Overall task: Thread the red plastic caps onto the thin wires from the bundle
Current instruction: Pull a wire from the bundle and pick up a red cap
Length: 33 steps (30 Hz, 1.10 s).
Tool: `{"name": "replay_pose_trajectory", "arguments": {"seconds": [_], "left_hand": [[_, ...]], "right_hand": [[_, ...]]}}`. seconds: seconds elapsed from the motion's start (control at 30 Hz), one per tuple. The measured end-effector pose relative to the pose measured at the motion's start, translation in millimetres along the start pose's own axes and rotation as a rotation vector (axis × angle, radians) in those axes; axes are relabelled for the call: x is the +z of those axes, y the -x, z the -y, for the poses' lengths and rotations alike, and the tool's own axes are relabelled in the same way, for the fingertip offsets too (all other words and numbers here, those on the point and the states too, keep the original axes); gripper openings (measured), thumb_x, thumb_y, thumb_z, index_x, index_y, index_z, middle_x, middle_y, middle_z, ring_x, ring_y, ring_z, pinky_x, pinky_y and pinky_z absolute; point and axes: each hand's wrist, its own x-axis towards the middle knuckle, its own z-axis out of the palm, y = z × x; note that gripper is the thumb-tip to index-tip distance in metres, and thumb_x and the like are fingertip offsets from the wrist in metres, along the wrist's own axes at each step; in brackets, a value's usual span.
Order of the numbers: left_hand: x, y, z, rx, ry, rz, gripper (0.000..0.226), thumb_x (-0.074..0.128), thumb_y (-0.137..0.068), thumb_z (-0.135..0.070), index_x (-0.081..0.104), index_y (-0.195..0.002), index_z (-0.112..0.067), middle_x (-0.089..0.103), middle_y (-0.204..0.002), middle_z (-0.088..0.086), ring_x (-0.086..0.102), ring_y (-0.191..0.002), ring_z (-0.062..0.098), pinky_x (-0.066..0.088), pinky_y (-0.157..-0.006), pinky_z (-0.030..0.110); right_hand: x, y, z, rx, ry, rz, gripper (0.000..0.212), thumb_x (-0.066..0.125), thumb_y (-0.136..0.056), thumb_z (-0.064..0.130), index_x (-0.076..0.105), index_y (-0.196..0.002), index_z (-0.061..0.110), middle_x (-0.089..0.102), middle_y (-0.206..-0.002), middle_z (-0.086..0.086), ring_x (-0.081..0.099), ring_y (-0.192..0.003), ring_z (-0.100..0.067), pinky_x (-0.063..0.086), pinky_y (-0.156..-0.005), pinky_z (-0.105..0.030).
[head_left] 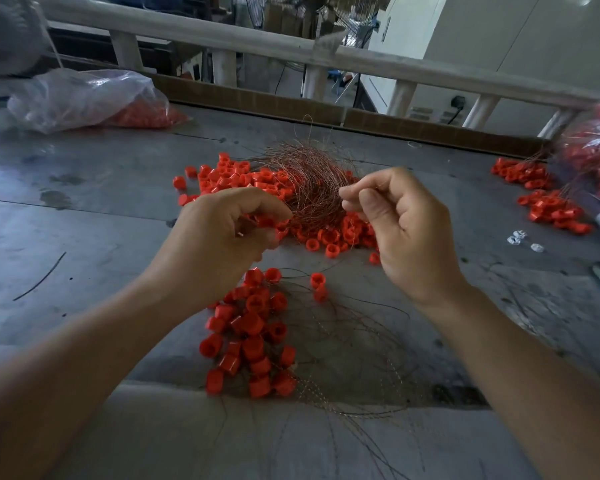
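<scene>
Right hand (pixel 406 230): raised just right of the wire bundle (pixel 309 181), fingers curled in, thumb and forefinger pressed together on what looks like a single thin wire (pixel 353 237) drawn from the bundle. The strand is too fine to follow far.

Left hand (pixel 222 233): raised at the bundle's near-left edge, fingers curled down and closed on a red cap (pixel 266 221). How many caps it holds I cannot tell; red shows between the fingers in more than one spot.

Loose caps (pixel 229 174): a heap lying under and around the bundle on the grey table (pixel 84 237), thickest on the bundle's left and near sides.

Threaded caps (pixel 253 334): a cluster well nearer to the person than the bundle, between the two forearms, with wire tails fanning off to the right.

Bags of caps: one clear bag (pixel 84 98) far to the bundle's left, another (pixel 596 157) far to its right.

Step in hand, as I judge it: one wire and one cap are picked up, not yet joined. Much of the heap is unthreaded.

Next move calls for: bringing the wire tip to the cap's hole, with the cap held steady and turned so that its opening faces the strand. The wire is limp, so a pinch close to its end should serve best.
</scene>
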Motion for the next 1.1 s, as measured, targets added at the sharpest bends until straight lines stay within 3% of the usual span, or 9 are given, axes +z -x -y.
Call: {"name": "replay_pose_trajectory", "arguments": {"seconds": [0.07,0.17,0.3,0.4,0.63,0.77,0.9,0.97,1.1], "left_hand": [[0.5,1.1,-2.2,0.056,0.012,0.005,0.040,0.066,-0.079,-0.001,0.061,-0.079,-0.041,0.063,-0.082,-0.013,0.062,-0.067,0.004,0.053,-0.067,0.018],[0.8,4.7,-9.7,0.119,0.129,0.022,0.008,0.070,-0.076,-0.031,0.066,-0.080,-0.036,0.064,-0.081,-0.008,0.061,-0.074,0.008,0.053,-0.069,0.026],[-1.0,7.3,-16.9,0.188,0.217,0.035,0.022,0.064,-0.071,-0.044,0.069,-0.072,-0.023,0.065,-0.077,0.000,0.061,-0.074,0.018,0.051,-0.065,0.039],[-0.2,7.5,-16.9,0.192,0.221,0.041,0.019,0.062,-0.071,-0.041,0.068,-0.071,-0.023,0.065,-0.075,0.003,0.060,-0.066,0.017,0.050,-0.058,0.041],[-1.3,5.7,-17.5,0.128,0.252,0.005,0.005,0.067,-0.070,-0.024,0.066,-0.072,-0.019,0.064,-0.072,0.008,0.060,-0.062,0.022,0.052,-0.058,0.038],[-2.5,7.0,-18.9,0.068,0.395,0.027,0.018,0.074,-0.066,-0.025,0.067,-0.082,-0.020,0.067,-0.076,0.001,0.064,-0.062,0.013,0.054,-0.061,0.020],[-2.0,9.3,-20.3,0.036,0.448,0.076,0.031,0.060,-0.065,-0.011,0.064,-0.093,-0.022,0.070,-0.081,-0.001,0.069,-0.066,0.006,0.052,-0.065,0.013],[-0.4,9.2,-19.7,0.019,0.466,0.087,0.029,0.060,-0.066,-0.012,0.064,-0.092,-0.023,0.072,-0.074,-0.007,0.069,-0.064,0.007,0.052,-0.061,0.013],[4.6,8.6,-18.9,0.007,0.480,0.082,0.029,0.067,-0.060,-0.021,0.064,-0.088,-0.023,0.072,-0.081,-0.011,0.070,-0.067,0.012,0.053,-0.059,0.016]], "right_hand": [[-2.0,2.2,7.5,-0.056,-0.062,0.002,0.007,0.050,-0.091,0.011,0.056,-0.091,0.014,0.062,-0.083,0.010,0.063,-0.082,-0.003,0.049,-0.076,-0.016],[-3.5,5.0,17.4,-0.244,0.015,0.040,0.010,0.059,-0.085,0.009,0.064,-0.094,0.010,0.061,-0.082,0.008,0.059,-0.077,-0.001,0.044,-0.072,-0.010],[1.4,11.2,20.4,-0.412,0.152,0.099,0.017,0.065,-0.078,0.012,0.070,-0.089,0.000,0.067,-0.077,-0.009,0.064,-0.070,-0.017,0.053,-0.063,-0.035],[2.8,12.3,20.2,-0.471,0.205,0.099,0.016,0.068,-0.075,0.012,0.071,-0.085,0.000,0.069,-0.075,-0.008,0.065,-0.068,-0.017,0.053,-0.061,-0.039],[-1.7,12.6,24.7,-0.398,0.215,0.097,0.013,0.068,-0.079,0.014,0.071,-0.083,0.003,0.066,-0.074,-0.006,0.061,-0.067,-0.013,0.049,-0.062,-0.025],[-4.6,12.3,26.1,-0.374,0.228,0.057,0.007,0.067,-0.080,0.007,0.070,-0.084,0.003,0.063,-0.076,-0.006,0.054,-0.071,-0.006,0.039,-0.066,-0.007],[-12.7,10.7,25.4,-0.348,0.219,0.014,0.004,0.068,-0.079,0.005,0.070,-0.082,0.004,0.060,-0.077,-0.006,0.052,-0.071,-0.006,0.038,-0.066,-0.007],[-15.5,10.7,25.7,-0.310,0.193,0.009,0.005,0.067,-0.079,0.007,0.070,-0.083,0.006,0.058,-0.077,-0.003,0.051,-0.069,-0.005,0.038,-0.065,-0.007],[-17.0,11.6,26.4,-0.261,0.162,0.016,0.007,0.068,-0.078,0.010,0.070,-0.084,0.008,0.056,-0.078,0.004,0.052,-0.070,0.001,0.039,-0.065,-0.007]]}}
